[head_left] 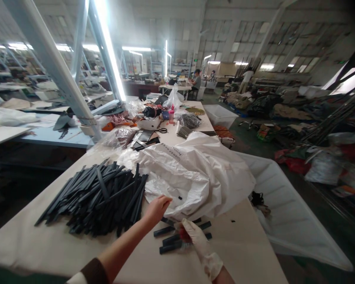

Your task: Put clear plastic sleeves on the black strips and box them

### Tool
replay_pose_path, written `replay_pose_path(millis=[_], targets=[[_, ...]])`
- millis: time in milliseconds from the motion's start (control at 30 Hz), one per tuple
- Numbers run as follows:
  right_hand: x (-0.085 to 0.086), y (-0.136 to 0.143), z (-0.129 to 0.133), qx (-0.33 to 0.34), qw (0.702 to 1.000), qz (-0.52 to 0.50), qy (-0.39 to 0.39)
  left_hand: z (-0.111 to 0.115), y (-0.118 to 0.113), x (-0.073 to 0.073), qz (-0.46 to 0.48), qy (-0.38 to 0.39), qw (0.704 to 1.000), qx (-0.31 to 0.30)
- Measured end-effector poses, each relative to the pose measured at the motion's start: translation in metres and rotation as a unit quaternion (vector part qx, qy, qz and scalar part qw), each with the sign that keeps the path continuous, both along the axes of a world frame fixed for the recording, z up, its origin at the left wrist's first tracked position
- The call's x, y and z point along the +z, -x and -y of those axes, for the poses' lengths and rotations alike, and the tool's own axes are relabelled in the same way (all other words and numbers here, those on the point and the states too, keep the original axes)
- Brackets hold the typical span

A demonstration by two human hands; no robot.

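Observation:
My left hand [159, 207], bare, hovers over the near edge of a white plastic sack [195, 173]. Its fingers are pinched together, and whatever they hold is hidden. To its right, my right hand [192, 232] wears a whitish glove and is closed over several short dark strips [170, 248] on the table. Something reddish and blurred shows at its fingers; I cannot make out what it is. A big heap of long dark strips [103, 197] lies left of my hands. One small black scrap [180, 198] rests on the sack.
The pale table [239, 244] also bears scissors [161, 130], clear bags and mixed scraps farther back. A white bin [286, 205] stands along its right side. A metal post [53, 63] rises at left. Two people [196, 81] are far off.

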State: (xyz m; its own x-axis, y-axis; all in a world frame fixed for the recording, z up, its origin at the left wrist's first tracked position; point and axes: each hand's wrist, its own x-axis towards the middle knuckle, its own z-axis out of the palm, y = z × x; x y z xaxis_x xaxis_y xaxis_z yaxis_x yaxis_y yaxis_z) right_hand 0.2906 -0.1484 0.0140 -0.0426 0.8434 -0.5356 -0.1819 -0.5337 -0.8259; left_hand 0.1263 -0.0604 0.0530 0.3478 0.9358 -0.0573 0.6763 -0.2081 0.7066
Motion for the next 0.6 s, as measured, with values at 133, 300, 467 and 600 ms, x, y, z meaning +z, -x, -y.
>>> replay_pose_path(millis=[133, 300, 467, 600], targets=[[0.02, 0.012, 0.014, -0.006, 0.992, 0.053, -0.117, 0.064, -0.007, 0.041, 0.243, 0.137, 0.958, 0.065], [0.051, 0.02, 0.032, -0.016, 0.922, 0.233, -0.308, 0.104, -0.005, 0.088, 0.478, 0.374, 0.783, 0.136], [0.067, 0.011, 0.046, -0.073, 0.901, 0.291, -0.314, 0.113, 0.006, 0.109, 0.522, 0.405, 0.726, 0.189], [0.078, -0.002, 0.052, -0.122, 0.858, 0.357, -0.347, 0.119, 0.008, 0.116, 0.527, 0.407, 0.722, 0.187]])
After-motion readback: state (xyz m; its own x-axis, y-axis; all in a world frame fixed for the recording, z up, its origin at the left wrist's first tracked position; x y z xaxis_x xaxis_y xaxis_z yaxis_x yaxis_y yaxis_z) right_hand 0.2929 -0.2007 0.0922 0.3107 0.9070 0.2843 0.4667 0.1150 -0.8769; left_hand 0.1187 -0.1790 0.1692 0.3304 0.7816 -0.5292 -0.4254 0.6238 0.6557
